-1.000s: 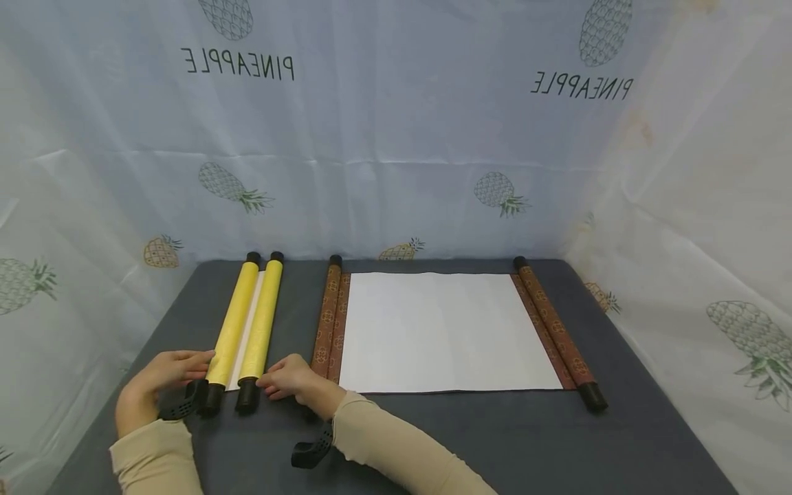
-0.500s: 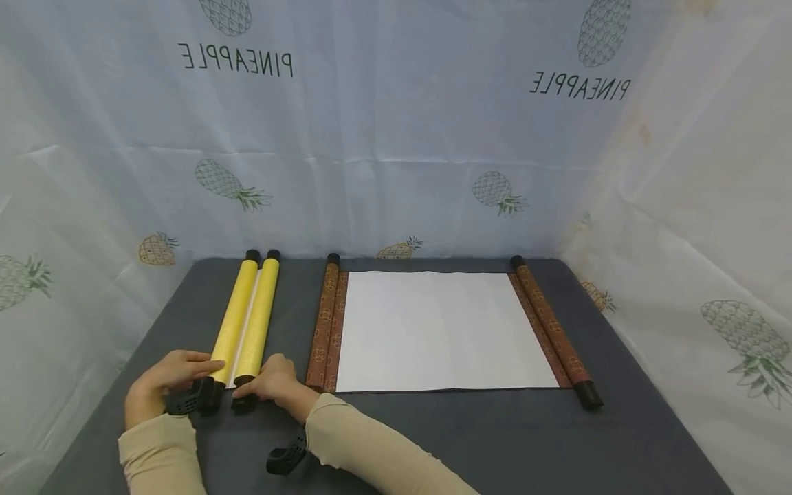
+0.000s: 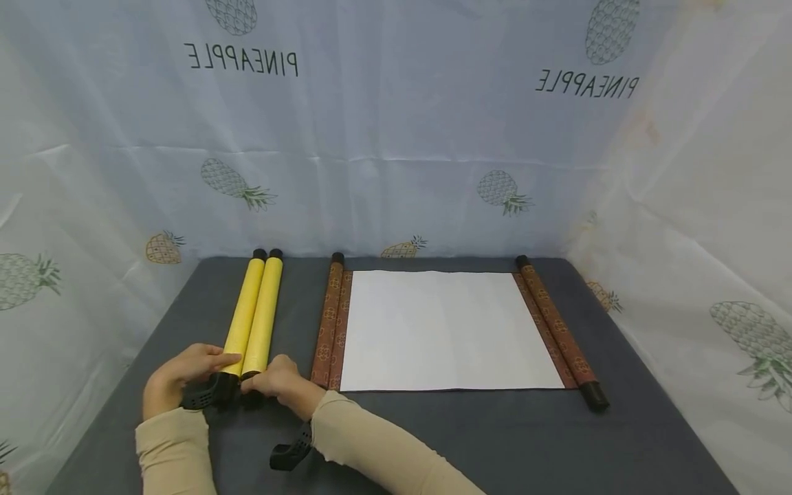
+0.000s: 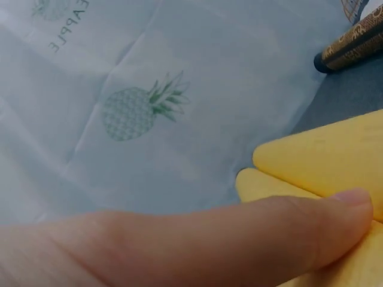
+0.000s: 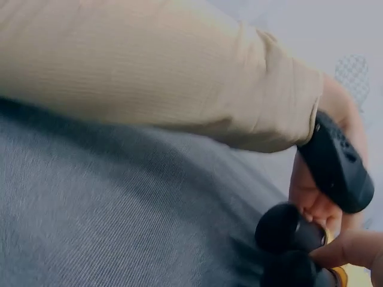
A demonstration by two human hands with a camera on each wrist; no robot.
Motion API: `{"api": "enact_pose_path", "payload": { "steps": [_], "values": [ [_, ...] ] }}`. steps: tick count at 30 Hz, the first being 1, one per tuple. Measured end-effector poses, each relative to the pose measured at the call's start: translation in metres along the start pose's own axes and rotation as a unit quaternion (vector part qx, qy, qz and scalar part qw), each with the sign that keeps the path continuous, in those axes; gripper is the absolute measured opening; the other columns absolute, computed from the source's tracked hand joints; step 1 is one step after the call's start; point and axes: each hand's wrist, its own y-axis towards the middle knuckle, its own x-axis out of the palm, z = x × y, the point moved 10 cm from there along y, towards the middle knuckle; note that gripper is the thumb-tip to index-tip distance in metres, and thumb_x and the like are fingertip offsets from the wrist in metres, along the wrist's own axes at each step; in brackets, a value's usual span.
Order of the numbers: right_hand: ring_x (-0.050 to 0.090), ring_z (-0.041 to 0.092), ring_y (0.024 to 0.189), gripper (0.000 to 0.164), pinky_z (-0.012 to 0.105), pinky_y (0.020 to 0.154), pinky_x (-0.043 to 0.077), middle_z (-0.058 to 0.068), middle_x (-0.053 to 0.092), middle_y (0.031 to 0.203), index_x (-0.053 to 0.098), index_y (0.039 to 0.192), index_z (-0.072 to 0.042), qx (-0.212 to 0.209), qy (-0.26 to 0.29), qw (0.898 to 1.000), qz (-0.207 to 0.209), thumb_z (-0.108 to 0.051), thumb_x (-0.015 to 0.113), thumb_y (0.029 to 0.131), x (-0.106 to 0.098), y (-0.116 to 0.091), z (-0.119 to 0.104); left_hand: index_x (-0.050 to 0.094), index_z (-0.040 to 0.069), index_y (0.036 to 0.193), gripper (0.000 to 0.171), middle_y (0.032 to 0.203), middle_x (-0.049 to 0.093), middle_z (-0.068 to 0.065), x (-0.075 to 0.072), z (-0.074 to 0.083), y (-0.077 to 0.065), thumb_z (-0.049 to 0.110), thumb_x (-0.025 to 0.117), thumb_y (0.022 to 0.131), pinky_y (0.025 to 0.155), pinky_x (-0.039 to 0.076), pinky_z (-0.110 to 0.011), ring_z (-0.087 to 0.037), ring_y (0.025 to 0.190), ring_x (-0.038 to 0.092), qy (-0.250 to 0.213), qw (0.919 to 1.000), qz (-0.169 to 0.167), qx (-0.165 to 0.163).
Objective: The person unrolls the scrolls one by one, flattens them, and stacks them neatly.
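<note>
In the head view a yellow scroll lies at the table's left, its left roller (image 3: 245,306) and right roller (image 3: 266,313) almost side by side. My left hand (image 3: 193,366) holds the left roller near its black knob, one digit laid across the top. That thumb or finger (image 4: 281,233) covers part of the yellow rollers in the left wrist view. My right hand (image 3: 283,378) grips the near end of the right roller at its black knob. The right wrist view shows both dark knobs (image 5: 281,227) close together, with a digit of the right hand (image 5: 356,248) on one.
A brown patterned scroll lies unrolled to the right, with a white sheet (image 3: 452,330) between its left roller (image 3: 326,323) and right roller (image 3: 557,326). The dark grey table (image 3: 495,440) ends at a pineapple-print curtain (image 3: 383,199) behind and at both sides.
The yellow rollers have come together, the left one moving right, and the white strip between them has vanished. My right hand has moved from beside the right roller onto its knob.
</note>
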Motion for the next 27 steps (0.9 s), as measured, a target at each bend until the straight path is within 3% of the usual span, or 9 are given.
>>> {"api": "enact_pose_path", "payload": {
  "steps": [2,3,6,8,10,16,22,27],
  "values": [
    [0.051,0.022,0.058,0.031,0.035,0.056,0.044,0.008,0.054,0.068,0.056,0.078,-0.003,-0.003,0.022,1.000,-0.002,-0.011,0.084,0.068,-0.001,0.001,0.000,0.060,-0.009,0.100,0.048,0.056,0.041,0.007,0.002,0.001,0.001,0.039,0.058,0.094,0.057,0.038,-0.024,-0.007,0.051,0.035,-0.027,0.9996,0.002,-0.012],
    [0.052,0.022,0.058,0.030,0.035,0.056,0.045,0.008,0.054,0.068,0.056,0.079,-0.003,-0.005,0.032,0.999,-0.002,-0.009,0.084,0.068,-0.002,0.001,0.000,0.060,-0.010,0.104,0.051,0.058,0.045,0.006,0.002,0.001,0.002,0.040,0.059,0.093,0.058,0.039,-0.024,-0.007,0.053,0.038,-0.029,0.9995,0.003,-0.014],
    [0.057,0.024,0.060,0.031,0.037,0.060,0.049,0.009,0.057,0.071,0.057,0.082,-0.002,-0.006,0.050,0.999,-0.003,-0.004,0.084,0.067,-0.005,0.002,0.001,0.042,-0.021,0.132,0.080,0.090,0.064,-0.023,0.002,0.002,0.004,0.045,0.061,0.091,0.073,0.051,-0.032,-0.020,0.076,0.059,-0.026,0.9994,0.008,-0.022],
    [0.058,0.024,0.062,0.030,0.038,0.062,0.051,0.009,0.058,0.072,0.059,0.083,-0.001,-0.004,0.048,0.999,-0.006,-0.003,0.085,0.066,-0.007,0.003,0.002,0.030,-0.025,0.137,0.091,0.118,0.055,-0.038,0.003,0.003,0.005,0.047,0.062,0.090,0.082,0.053,-0.038,-0.028,0.093,0.062,-0.018,0.9994,0.012,-0.025],
    [0.057,0.023,0.062,0.030,0.039,0.062,0.050,0.009,0.057,0.071,0.061,0.081,-0.002,-0.003,0.038,0.999,-0.006,-0.004,0.086,0.066,-0.009,0.004,0.002,0.028,-0.025,0.137,0.095,0.137,0.041,-0.042,0.004,0.004,0.007,0.048,0.063,0.089,0.087,0.053,-0.042,-0.032,0.105,0.061,-0.016,0.9995,0.013,-0.026],
    [0.052,0.022,0.066,0.028,0.042,0.065,0.050,0.007,0.055,0.073,0.065,0.085,-0.002,-0.012,0.021,1.000,0.005,-0.008,0.086,0.067,-0.020,0.007,0.000,0.025,-0.023,0.140,0.095,0.143,0.035,-0.041,0.007,0.009,0.012,0.048,0.062,0.090,0.096,0.050,-0.046,-0.039,0.118,0.057,-0.036,0.9990,0.012,-0.025],
    [0.055,0.017,0.068,0.038,0.033,0.062,0.049,0.006,0.063,0.079,0.068,0.099,-0.004,-0.060,0.030,0.998,0.008,-0.004,0.086,0.066,-0.035,0.012,-0.014,0.025,-0.018,0.144,0.092,0.145,0.035,-0.038,0.005,0.023,0.008,0.048,0.061,0.090,0.104,0.041,-0.058,-0.047,0.127,0.050,-0.095,0.9950,0.029,-0.011],
    [0.061,0.017,0.072,0.050,0.032,0.067,0.053,0.007,0.067,0.088,0.065,0.111,-0.006,-0.095,0.045,0.994,0.016,-0.002,0.086,0.066,-0.050,0.013,-0.025,0.023,-0.012,0.147,0.092,0.150,0.035,-0.031,0.001,0.036,0.004,0.046,0.064,0.089,0.108,0.037,-0.057,-0.036,0.122,0.058,-0.139,0.9887,0.056,0.002]
  ]
}}
